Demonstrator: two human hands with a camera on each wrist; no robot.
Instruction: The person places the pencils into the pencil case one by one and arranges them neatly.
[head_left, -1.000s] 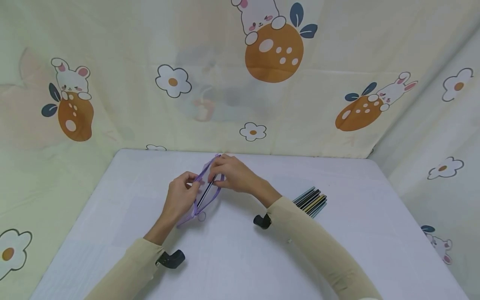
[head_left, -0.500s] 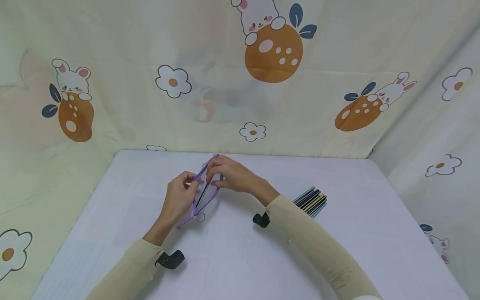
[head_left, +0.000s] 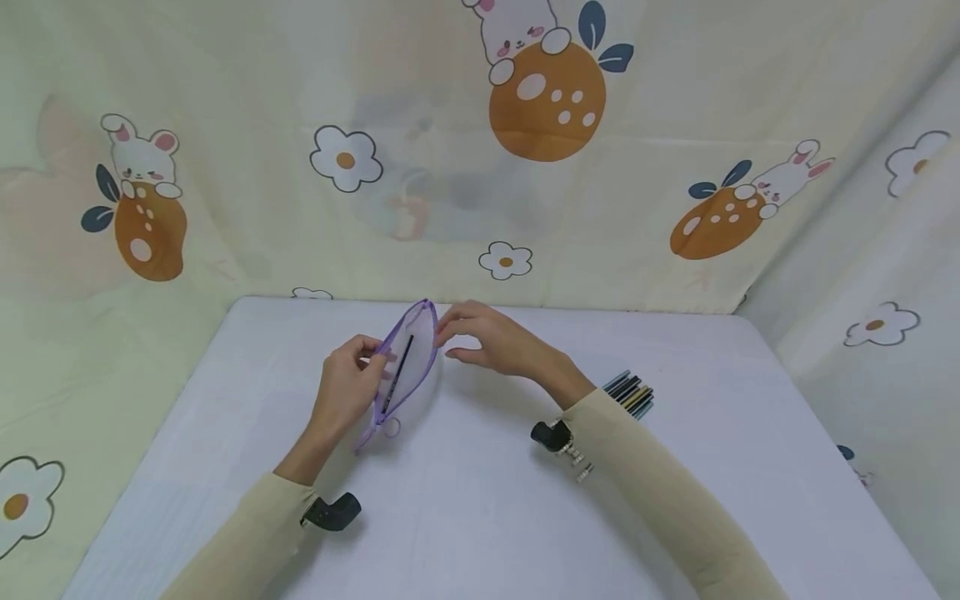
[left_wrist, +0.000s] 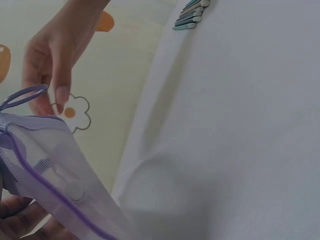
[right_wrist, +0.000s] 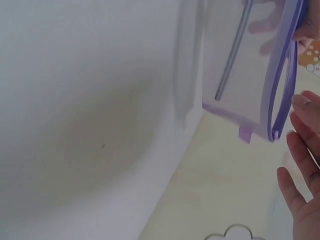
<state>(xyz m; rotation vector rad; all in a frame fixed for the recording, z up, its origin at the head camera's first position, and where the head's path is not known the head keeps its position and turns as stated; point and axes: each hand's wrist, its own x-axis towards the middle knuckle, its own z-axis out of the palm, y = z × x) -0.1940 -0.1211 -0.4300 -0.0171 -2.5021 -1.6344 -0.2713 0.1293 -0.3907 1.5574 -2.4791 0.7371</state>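
My left hand (head_left: 347, 385) grips one side of a see-through zip pouch (head_left: 423, 346) with purple edging, its mouth spread apart. Inside the pouch lies one thin dark pencil (head_left: 400, 367), slanting; the right wrist view shows the same pencil (right_wrist: 233, 52) through the clear wall. Just off the pouch's right edge is my right hand (head_left: 498, 337), fingers loosely bent and apart, holding nothing. Whether its fingertips touch the rim is hard to tell. In the left wrist view, mesh and a purple loop (left_wrist: 25, 95) show on the pouch.
A bundle of several slim pencils (head_left: 632, 395), black, teal and one gold, lies on the white table (head_left: 465, 508) at the right, partly behind my right sleeve. Behind the table hangs a patterned curtain (head_left: 262, 225). A wrist camera (head_left: 551, 435) hangs below each sleeve.
My right hand has let go of the pencil, which now lies in the pouch, and has drawn out to the right. The pouch and left hand have shifted slightly left.
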